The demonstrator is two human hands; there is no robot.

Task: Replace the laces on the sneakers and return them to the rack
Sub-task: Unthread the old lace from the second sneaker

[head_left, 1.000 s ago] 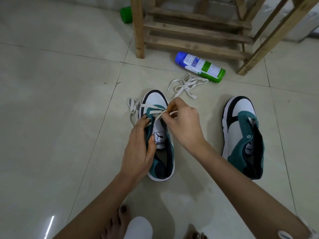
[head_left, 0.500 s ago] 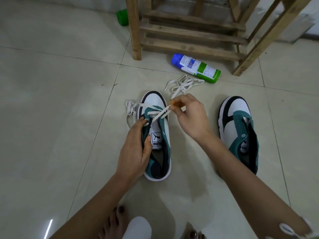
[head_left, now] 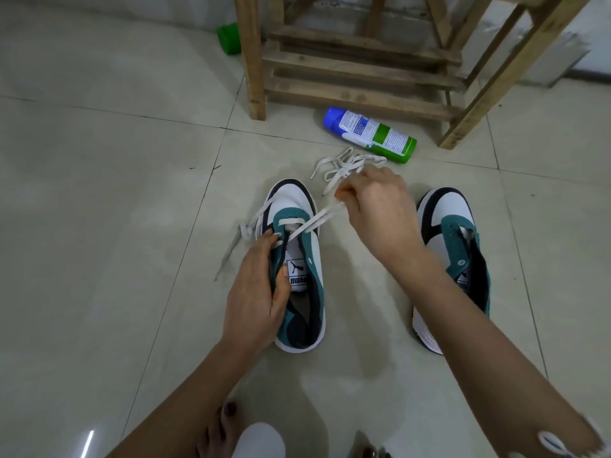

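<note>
A white, teal and black sneaker (head_left: pixel 305 259) stands on the tiled floor in front of me, toe pointing away. My left hand (head_left: pixel 258 292) grips its left side at the eyelets, thumb inside the opening. My right hand (head_left: pixel 377 209) pinches one end of the white lace (head_left: pixel 314 221) and holds it taut up and to the right of the eyelets. The lace's other end trails on the floor to the sneaker's left. The second sneaker (head_left: pixel 453 252) stands to the right without a lace, partly hidden by my right forearm. A loose white lace (head_left: pixel 340 168) lies beyond my right hand.
A wooden rack (head_left: pixel 360 71) stands at the back, its lowest slats near the floor. A blue and green spray can (head_left: pixel 372 133) lies on its side in front of it. A green object (head_left: pixel 228 38) sits behind the rack's left leg. My bare foot (head_left: pixel 218 434) shows at the bottom.
My right hand has drawn the lace end up and to the right, away from the sneaker, pulling more lace through the eyelets. My left hand keeps its hold on the sneaker.
</note>
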